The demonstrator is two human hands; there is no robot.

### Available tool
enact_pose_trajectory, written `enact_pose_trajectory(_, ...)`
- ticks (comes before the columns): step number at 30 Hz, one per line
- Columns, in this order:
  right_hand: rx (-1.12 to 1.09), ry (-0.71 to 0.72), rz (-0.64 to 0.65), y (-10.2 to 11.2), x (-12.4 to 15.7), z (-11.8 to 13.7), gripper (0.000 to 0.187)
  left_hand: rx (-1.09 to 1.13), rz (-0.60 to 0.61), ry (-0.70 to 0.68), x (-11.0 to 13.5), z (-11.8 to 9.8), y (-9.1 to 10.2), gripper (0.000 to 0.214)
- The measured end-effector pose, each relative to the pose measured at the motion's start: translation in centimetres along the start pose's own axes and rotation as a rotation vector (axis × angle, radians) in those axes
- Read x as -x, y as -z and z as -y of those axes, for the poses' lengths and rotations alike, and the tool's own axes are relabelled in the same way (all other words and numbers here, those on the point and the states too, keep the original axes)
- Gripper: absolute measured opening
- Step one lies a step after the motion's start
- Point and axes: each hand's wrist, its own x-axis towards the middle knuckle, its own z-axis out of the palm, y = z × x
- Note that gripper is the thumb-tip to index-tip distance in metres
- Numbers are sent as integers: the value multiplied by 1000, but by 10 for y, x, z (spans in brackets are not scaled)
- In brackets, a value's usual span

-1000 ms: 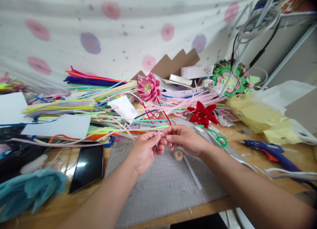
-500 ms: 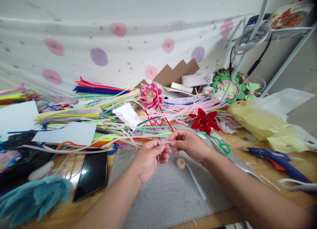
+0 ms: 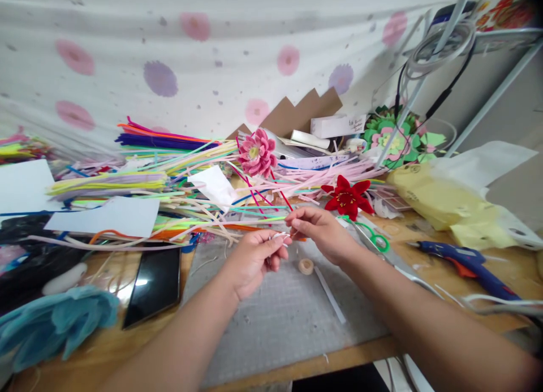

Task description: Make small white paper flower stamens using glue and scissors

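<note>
Okay, both hands up over the grey cutting mat [image 3: 288,315], near its far side: left hand [image 3: 257,262] pinches a thin white piece [image 3: 280,236] between thumb and forefinger, other fingers curled under, likely to steady it with the tip sticking out toward 2 o'clock. Right hand [image 3: 320,231] comes in from 4 o'clock, thumb and forefinger drawn together right by that tip; can't tell whether they grip it, too small. Piece sits mid-view between the hands, probably so both sets of fingertips reach it. Tape roll [image 3: 306,266] and white strip [image 3: 330,296] lie on the mat at 5 o'clock from the hands, presumably parked within reach. Green-handled scissors [image 3: 379,242] at 3 o'clock, by the mat's right edge; glue gun [image 3: 466,262] further out, nozzle turned inward. Black phone [image 3: 153,284] at 8 o'clock, just beside the mat's left edge. Tight toward 12: pink flower [image 3: 257,153], red flower [image 3: 347,197] at 2, pipe cleaners [image 3: 106,182] heaped from 9 to 11. Most elbow room looks to be at 6 to 7, over the mat, down to the front edge of the wooden surface [image 3: 365,353]
</note>
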Motion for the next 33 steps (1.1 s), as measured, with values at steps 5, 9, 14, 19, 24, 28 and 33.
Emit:
enact_pose_trajectory(5, 258, 28, 37, 14, -4, 3, 19, 68, -13, -28, 2, -8, 1, 21)
enact_pose_trajectory(9, 553, -70, 375, 33, -1, 15, 11, 27, 13, 0, 2, -6, 1, 18)
enact_pose_trajectory(14, 1098, -88, 625, 32, 4, 15, 18, 23, -14, 46, 2, -4, -1, 11)
enact_pose_trajectory(19, 1097, -97, 568, 23, 8, 10, 13, 72, -44, 115, 0, -5, -3, 15)
enact_pose_trajectory(24, 1005, -93, 522, 21, 11, 10, 12, 101, -63, 152, -2, -4, -3, 35)
enact_pose_trajectory(28, 940, -79, 496, 21, 6, 6, 13, 90, -79, 109, -3, -5, -1, 22)
enact_pose_trajectory(33, 928, -95, 476, 22, -11, 3, 17, 65, -128, 28, -3, -7, 2, 11)
